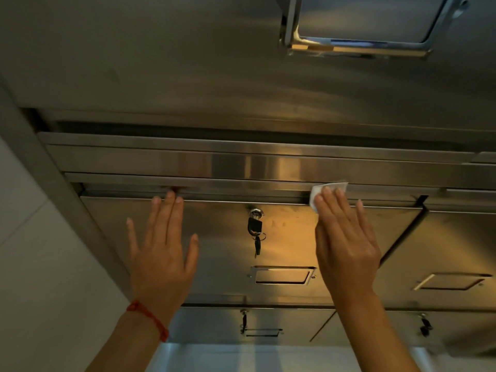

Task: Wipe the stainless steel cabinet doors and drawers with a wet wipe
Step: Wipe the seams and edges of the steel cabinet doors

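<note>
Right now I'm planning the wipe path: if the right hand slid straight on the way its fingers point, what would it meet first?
The right hand, flat on the wet wipe, points up the drawer front. It would probably first meet the ledge above that drawer's top edge.

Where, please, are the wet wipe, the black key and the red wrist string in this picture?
wet wipe (332, 187): head view, its upper edge above the fingertips.
black key (254, 226): head view, its plastic head.
red wrist string (149, 316): head view, mid-band.
</note>
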{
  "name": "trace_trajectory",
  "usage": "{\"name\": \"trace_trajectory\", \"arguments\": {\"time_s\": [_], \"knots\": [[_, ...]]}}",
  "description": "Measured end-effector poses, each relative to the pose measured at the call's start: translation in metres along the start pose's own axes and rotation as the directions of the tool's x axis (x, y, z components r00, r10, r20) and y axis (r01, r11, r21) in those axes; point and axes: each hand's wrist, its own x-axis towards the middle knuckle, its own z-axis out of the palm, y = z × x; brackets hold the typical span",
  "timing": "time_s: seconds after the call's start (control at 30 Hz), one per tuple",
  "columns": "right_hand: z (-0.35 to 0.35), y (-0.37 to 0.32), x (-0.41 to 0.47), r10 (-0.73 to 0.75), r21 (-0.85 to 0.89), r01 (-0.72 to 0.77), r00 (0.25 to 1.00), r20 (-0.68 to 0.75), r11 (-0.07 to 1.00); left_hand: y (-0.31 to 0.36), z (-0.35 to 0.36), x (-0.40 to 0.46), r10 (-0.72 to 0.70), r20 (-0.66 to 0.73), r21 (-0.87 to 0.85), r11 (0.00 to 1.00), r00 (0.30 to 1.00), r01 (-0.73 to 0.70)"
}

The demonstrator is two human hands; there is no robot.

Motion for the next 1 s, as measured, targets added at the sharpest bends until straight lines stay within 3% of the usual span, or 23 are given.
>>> {"name": "trace_trajectory", "arguments": {"time_s": [0.47,1.0], "knots": [[0.001,0.005,-0.004,0.211,0.001,-0.212,0.973,-0.093,0.977,0.002,-0.003,0.000,-0.008,0.007,-0.032,0.999,1.000,0.008],[0.019,-0.070,0.012,0.098,0.032,-0.096,0.993,-0.060,0.995,0.001,-0.005,0.000,0.005,0.006,-0.008,1.000,1.000,-0.005]]}}
